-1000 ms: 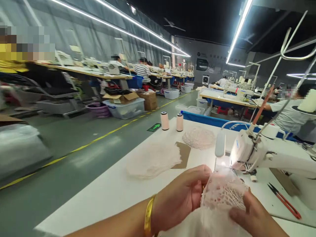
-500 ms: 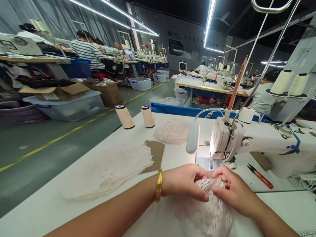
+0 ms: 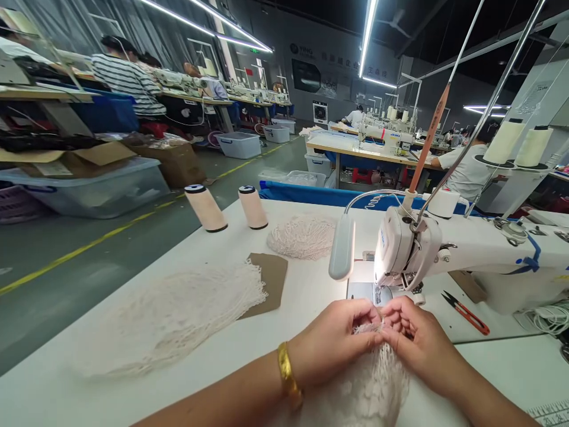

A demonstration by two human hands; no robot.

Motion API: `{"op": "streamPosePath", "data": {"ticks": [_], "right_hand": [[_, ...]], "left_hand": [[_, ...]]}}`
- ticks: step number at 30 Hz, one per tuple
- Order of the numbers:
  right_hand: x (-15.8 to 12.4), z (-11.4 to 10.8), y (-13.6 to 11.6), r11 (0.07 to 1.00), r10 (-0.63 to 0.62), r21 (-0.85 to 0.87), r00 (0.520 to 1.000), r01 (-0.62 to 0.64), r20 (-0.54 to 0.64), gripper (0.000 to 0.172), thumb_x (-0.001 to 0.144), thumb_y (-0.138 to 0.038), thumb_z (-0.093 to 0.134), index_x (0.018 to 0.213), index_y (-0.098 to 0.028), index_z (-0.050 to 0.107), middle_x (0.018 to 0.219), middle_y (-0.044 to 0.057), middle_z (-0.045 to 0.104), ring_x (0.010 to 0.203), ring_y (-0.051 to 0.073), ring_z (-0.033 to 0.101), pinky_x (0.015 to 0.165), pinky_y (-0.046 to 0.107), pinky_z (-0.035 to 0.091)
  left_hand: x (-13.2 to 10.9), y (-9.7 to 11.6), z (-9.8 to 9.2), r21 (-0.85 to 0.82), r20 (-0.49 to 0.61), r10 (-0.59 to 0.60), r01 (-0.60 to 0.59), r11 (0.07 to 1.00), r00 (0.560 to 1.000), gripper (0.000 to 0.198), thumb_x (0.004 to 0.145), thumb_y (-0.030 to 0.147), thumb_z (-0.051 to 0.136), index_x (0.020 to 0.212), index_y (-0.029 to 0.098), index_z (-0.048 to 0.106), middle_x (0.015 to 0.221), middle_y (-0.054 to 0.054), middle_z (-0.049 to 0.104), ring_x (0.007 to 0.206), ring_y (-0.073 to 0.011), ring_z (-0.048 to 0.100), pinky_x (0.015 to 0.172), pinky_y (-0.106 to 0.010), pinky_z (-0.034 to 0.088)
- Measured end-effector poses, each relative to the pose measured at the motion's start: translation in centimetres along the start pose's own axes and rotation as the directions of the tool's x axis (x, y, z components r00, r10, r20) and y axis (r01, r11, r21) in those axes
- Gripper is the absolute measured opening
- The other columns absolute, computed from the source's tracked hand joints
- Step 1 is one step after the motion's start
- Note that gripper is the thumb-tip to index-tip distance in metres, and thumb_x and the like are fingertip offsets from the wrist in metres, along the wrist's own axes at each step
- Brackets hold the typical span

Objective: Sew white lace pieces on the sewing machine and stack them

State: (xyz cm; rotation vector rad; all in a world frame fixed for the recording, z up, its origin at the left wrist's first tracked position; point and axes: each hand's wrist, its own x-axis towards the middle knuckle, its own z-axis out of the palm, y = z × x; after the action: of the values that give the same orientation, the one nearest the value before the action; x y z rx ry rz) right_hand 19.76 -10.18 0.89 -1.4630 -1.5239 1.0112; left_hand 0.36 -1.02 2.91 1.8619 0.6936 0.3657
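In the head view, the left hand (image 3: 331, 333) and the right hand (image 3: 424, 344) are pinching the bunched upper edge of a pale lace piece (image 3: 386, 379) between thumbs and fingers, close together just in front of the sewing machine (image 3: 402, 249), while the rest of the lace is trailing toward the wearer above the white surface (image 3: 311, 287). Judging by its open, limp mesh, the lace is probably handling as light, soft and easily snagged, its edge offering the soundest grip, without hard pulling.

Left grip (image 3: 331, 339), right grip (image 3: 422, 341), pinched lace (image 3: 377, 385), sewing machine (image 3: 473, 243)
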Motion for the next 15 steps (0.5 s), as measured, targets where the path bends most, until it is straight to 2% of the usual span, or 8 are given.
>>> {"op": "streamPosePath", "data": {"ticks": [2, 5, 15], "right_hand": [[-0.05, 0.01, 0.02, 1.000, -0.008, 0.003, 1.000, 0.008, -0.023, 0.016, 0.098, -0.034, 0.062, 0.111, -0.025, 0.063, 0.099, 0.003, 0.068, 0.088, 0.019, 0.063, 0.083, 0.033, 0.052], [-0.08, 0.02, 0.01, 1.000, -0.013, 0.015, 0.999, 0.013, -0.042, 0.017, 0.097, -0.037, 0.064, 0.109, -0.024, 0.063, 0.097, 0.002, 0.066, 0.086, 0.019, 0.060, 0.081, 0.032, 0.051], [-0.10, 0.15, -0.84, 1.000, 0.001, 0.026, 1.000, -0.001, -0.017, 0.018, 0.095, -0.040, 0.065, 0.102, -0.023, 0.066, 0.093, 0.002, 0.066, 0.086, 0.020, 0.060, 0.075, 0.030, 0.046]], "left_hand": [[0.05, -0.12, 0.25, 0.011, -0.018, 0.034, -0.033, 0.999, 0.999, 0.028, 0.085, 0.046, 0.066, 0.080, 0.019, 0.066, 0.080, 0.001, 0.064, 0.078, -0.0179, 0.055, 0.072, -0.028, 0.041], [0.06, -0.25, 0.31, 0.028, -0.063, 0.033, -0.031, 0.999, 0.997, 0.025, 0.086, 0.040, 0.065, 0.075, 0.019, 0.066, 0.075, 0.001, 0.065, 0.076, -0.0175, 0.057, 0.070, -0.027, 0.042], [-0.23, -0.25, 0.65, 0.035, -0.122, 0.141, -0.138, 0.990, 0.982, 0.019, 0.088, 0.033, 0.063, 0.077, 0.020, 0.071, 0.079, 0.000, 0.073, 0.077, -0.0176, 0.064, 0.073, -0.026, 0.050]]}}
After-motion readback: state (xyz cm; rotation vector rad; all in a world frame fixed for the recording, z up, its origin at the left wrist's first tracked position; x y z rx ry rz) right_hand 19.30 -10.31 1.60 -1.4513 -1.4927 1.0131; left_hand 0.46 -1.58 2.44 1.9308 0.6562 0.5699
